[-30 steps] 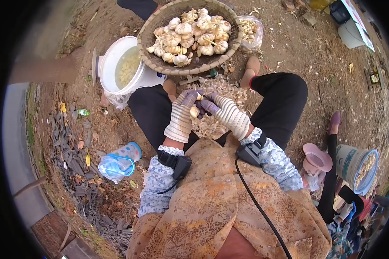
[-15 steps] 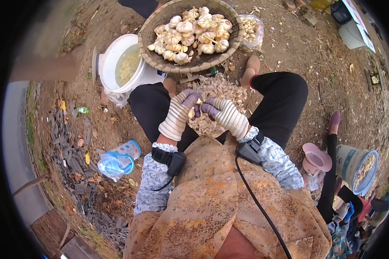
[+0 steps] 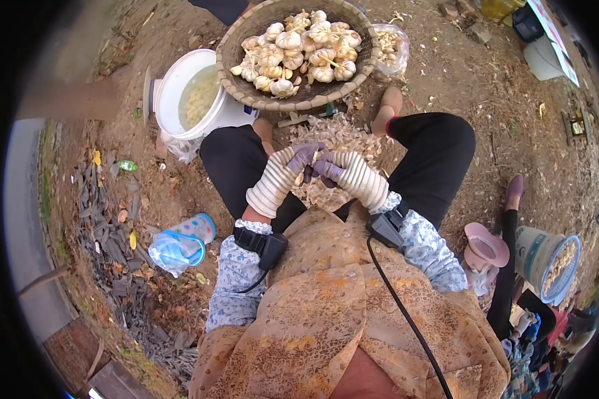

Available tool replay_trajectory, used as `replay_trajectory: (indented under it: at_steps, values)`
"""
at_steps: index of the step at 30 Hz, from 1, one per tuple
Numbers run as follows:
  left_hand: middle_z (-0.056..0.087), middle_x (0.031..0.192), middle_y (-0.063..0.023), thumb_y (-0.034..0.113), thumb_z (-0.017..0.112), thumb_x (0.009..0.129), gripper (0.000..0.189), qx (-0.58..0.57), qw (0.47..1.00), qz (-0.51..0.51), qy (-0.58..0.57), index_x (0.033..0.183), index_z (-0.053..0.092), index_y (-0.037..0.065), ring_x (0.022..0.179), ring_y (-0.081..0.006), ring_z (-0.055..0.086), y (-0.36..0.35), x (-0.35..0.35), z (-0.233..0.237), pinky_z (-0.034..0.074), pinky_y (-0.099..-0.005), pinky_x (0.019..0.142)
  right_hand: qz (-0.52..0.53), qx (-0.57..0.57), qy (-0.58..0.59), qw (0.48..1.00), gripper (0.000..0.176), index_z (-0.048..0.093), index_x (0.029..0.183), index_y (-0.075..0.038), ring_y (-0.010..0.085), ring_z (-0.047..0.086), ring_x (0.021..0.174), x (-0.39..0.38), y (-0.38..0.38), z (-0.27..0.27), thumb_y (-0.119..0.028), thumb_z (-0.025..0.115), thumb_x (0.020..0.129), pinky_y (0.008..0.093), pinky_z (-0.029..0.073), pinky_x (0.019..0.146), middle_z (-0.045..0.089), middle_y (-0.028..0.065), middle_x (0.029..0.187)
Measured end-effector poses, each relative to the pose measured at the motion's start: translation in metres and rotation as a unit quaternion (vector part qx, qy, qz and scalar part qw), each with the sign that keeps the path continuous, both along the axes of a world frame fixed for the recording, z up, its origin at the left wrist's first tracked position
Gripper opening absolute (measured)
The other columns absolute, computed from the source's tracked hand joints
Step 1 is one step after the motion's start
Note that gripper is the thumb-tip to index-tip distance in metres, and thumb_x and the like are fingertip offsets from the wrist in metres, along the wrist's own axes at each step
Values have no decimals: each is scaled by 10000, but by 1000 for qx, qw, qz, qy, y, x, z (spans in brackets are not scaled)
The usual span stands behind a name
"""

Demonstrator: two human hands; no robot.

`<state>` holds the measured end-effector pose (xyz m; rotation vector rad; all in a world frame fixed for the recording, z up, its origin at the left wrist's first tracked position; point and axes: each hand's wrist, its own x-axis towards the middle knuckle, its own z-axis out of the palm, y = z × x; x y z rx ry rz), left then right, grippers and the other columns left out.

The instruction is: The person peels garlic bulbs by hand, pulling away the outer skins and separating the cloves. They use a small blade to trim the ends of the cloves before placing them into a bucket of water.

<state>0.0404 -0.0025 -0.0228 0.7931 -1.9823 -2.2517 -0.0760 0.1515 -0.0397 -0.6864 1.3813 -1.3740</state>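
My left hand [image 3: 285, 174], in a striped glove with purple fingers, is closed around a small pale garlic clove [image 3: 317, 157]. My right hand [image 3: 354, 174], gloved the same way, meets it from the other side, its fingertips pinched on the clove. Fingers cover most of the clove. Both hands are between my knees, above a heap of garlic skins [image 3: 339, 133] on the ground. Beyond them is a round woven basket [image 3: 243, 90] with many whole garlic bulbs [image 3: 289, 56].
Left of the basket, a white bucket [image 3: 170, 86] holds peeled cloves in water. A clear bag of cloves [image 3: 393, 50] lies at the basket's right. A blue-rimmed cup [image 3: 196, 229] with plastic lies at left. Another person's leg [image 3: 506, 266], a pink hat [image 3: 486, 246] and a bucket [image 3: 532, 249] are at right.
My hands have come closer together, the right fingers now overlapping the left at the clove. Less of the garlic shows between my fingers. The view has shifted slightly.
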Motion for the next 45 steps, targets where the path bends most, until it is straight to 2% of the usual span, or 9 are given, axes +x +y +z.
replay_trajectory:
  at_steps: [14, 21, 25, 28, 32, 35, 40, 43, 45]
  values:
    - [618, 747, -43, 219, 662, 907, 327, 222, 973, 59, 37, 1119, 640, -29, 596, -101, 554, -6, 4, -6, 435, -218, 529, 21, -3, 2, 1000, 332, 666, 912, -28, 67, 471, 611, -8, 1, -3, -338, 567, 977, 233, 380, 577, 542, -23, 661]
    - [615, 749, -39, 132, 649, 886, 249, 219, 974, 46, 21, 1085, 647, -18, 605, -95, 559, -6, 0, 3, 439, -215, 531, 43, 4, -10, 999, 321, 677, 932, -28, 71, 486, 608, -13, 6, -3, -328, 571, 972, 239, 392, 572, 555, -15, 655]
    - [596, 753, -26, 77, 671, 844, 231, 28, 999, 40, -22, 1058, 657, -10, 667, -91, 565, -14, 0, -1, 464, -221, 592, 50, 14, -23, 998, 330, 680, 961, -22, 96, 513, 598, -18, 8, -6, -339, 586, 963, 265, 420, 574, 565, 6, 640]
    - [607, 896, -81, 94, 687, 803, 266, -334, 940, -63, -2, 1065, 671, 53, 747, -190, 610, -13, -3, -1, 506, -305, 664, 47, 76, 98, 991, 343, 660, 967, -7, 112, 540, 642, -17, 0, -2, -338, 572, 971, 274, 440, 601, 581, 26, 682]
    - [617, 977, -161, 75, 659, 796, 237, -472, 873, -123, 3, 1033, 667, 67, 832, -324, 623, -7, -6, -5, 519, -382, 724, 41, 42, 225, 973, 303, 656, 1005, -10, 201, 571, 618, -12, -8, -18, -303, 587, 965, 330, 466, 594, 601, 104, 680]
    - [580, 849, -123, 18, 647, 777, 275, -535, 828, -163, 46, 1049, 671, 48, 738, -252, 587, -6, -7, 6, 485, -339, 664, 60, 50, 282, 956, 288, 660, 1017, -23, 239, 582, 610, -11, -9, -18, -297, 591, 960, 342, 468, 584, 611, 136, 688]
    - [569, 842, -92, 23, 654, 808, 241, -437, 881, -173, 52, 1048, 675, 36, 756, -211, 578, -16, -1, 7, 472, -316, 662, 34, -11, 298, 954, 287, 667, 991, -10, 224, 609, 635, -9, -6, -31, -284, 587, 960, 348, 478, 593, 626, 120, 683]
    - [586, 840, -20, 31, 675, 825, 221, -314, 941, -118, 35, 1046, 684, 24, 756, -115, 552, -15, 3, 8, 451, -260, 642, -10, 75, 130, 989, 289, 678, 939, -9, 143, 575, 572, -12, -5, -24, -278, 577, 969, 302, 446, 530, 607, 56, 643]
    - [614, 834, 9, 35, 689, 824, 224, -108, 994, 27, 6, 1048, 691, 29, 713, -60, 533, -9, 4, 9, 439, -215, 618, -104, 86, -67, 989, 322, 682, 918, -15, 96, 526, 519, -14, -1, -14, -317, 579, 961, 264, 410, 486, 609, 36, 634]
